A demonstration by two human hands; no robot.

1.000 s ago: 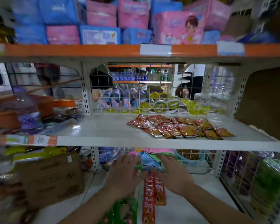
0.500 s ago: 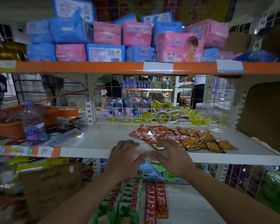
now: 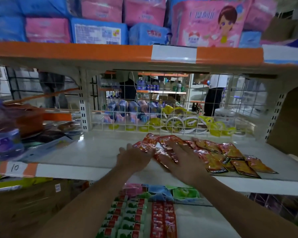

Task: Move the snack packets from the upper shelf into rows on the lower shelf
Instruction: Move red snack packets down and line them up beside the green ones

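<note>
A loose pile of red and orange snack packets (image 3: 218,155) lies on the white upper shelf (image 3: 93,152). My left hand (image 3: 134,157) rests at the pile's left end, fingers apart and touching the nearest packets. My right hand (image 3: 184,162) lies flat on the middle of the pile, fingers spread, covering some packets. Neither hand has lifted a packet. On the lower shelf (image 3: 205,225), two rows of red packets (image 3: 163,220) run front to back, beside rows of green and white packets (image 3: 126,219).
A water bottle (image 3: 3,134) and an orange basket (image 3: 29,121) sit at the left of the upper shelf. A wire grid (image 3: 162,107) backs the shelf. A cardboard box (image 3: 29,206) stands lower left. Pink and blue packs (image 3: 205,23) fill the top shelf.
Both hands rose from the lower shelf rows to the upper shelf and now rest on the snack pile. The view moved closer and upward.
</note>
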